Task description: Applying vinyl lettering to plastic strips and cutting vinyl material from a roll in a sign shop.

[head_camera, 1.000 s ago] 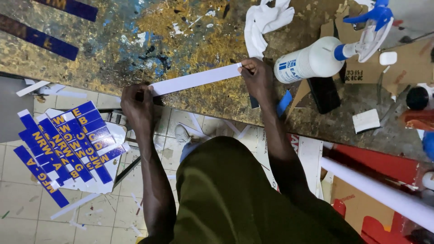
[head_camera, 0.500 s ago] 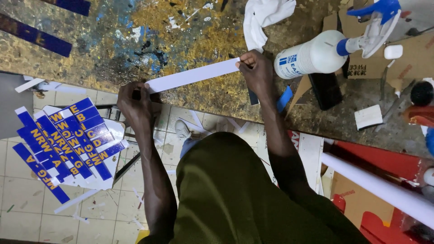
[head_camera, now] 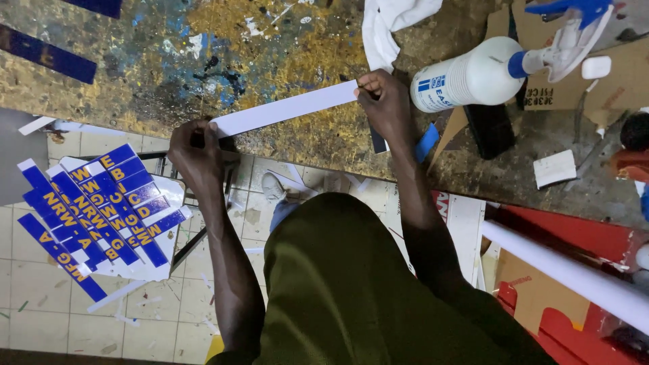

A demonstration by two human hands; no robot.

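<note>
Overhead, left hand [head_camera: 197, 150] and right hand [head_camera: 387, 101] are pinching opposite ends of a long white strip [head_camera: 284, 109], seemingly light, flexible, best gripped endwise.

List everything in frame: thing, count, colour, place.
white strip: 1, white, held flat over the paint-stained workbench, a hand at each end
spray bottle: 1, white with blue nozzle, lying on the bench right of the strip
white cloth: 1, top centre
blue strips: 2, dark blue, bench top left
lettered strips: a stack, blue with yellow letters, on a stool lower left
cardboard: brown, top right
white pipe: 1, lower right
left hand: grips strip's left end
right hand: pinches strip's right end
</note>
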